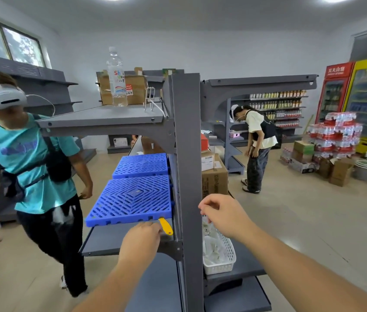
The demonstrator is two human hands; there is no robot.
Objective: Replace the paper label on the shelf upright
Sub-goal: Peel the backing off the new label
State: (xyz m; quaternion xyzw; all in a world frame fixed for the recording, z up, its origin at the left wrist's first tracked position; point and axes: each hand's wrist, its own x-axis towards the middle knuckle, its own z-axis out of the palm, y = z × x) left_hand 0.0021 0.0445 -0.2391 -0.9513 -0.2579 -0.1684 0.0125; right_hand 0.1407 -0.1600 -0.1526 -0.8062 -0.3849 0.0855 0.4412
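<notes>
The grey shelf upright (187,158) runs down the middle of the head view, and I see no paper label on its face. My left hand (142,236) rests on the middle shelf just left of the upright, closed on a yellow-handled tool (165,226) whose handle sticks out past my fingers. My right hand (222,216) hovers right of the upright, above a white plastic basket (228,251) of clear packets. Its fingers are curled together near the upright's edge; whether they pinch anything is hidden.
Two blue slatted plastic pallets (133,199) lie on the shelf left of the upright. A water bottle (116,77) stands on the top shelf. A person in a teal shirt (31,163) walks close on the left. Another person (258,143) bends over at the right, near boxes and drink coolers.
</notes>
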